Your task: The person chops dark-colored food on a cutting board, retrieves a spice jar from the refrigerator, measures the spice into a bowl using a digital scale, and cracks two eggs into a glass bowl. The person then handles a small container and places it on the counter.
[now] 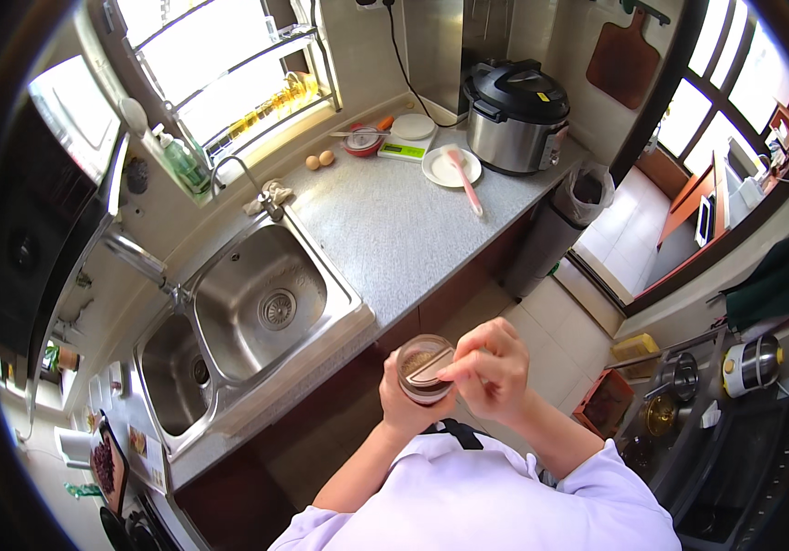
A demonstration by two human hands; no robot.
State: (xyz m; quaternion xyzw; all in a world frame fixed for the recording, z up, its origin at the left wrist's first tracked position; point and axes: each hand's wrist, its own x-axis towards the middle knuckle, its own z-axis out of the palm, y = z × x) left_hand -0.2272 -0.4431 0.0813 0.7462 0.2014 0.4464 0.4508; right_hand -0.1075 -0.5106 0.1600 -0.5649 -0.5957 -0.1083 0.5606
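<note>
Close in front of my body, my left hand (405, 403) is wrapped around a clear jar (426, 368) with brown granular contents visible through its top. A pale flap or divider crosses the jar's opening. My right hand (494, 368) is at the jar's right side, fingers bent, with the fingertips on or just over that pale piece; whether they pinch it is unclear. Beyond the hands, on the grey counter (374, 234), a white plate (436, 169) bears a pink-handled spatula or brush (465, 182). Two brown eggs (320, 160) lie farther left.
A double steel sink (263, 303) is set at the left. At the back stand an electric pressure cooker (518, 117), a green-and-white kitchen scale (405, 148) and a red bowl (362, 141). A lined bin (546, 234) stands beside the counter; shelves with cookware are at lower right.
</note>
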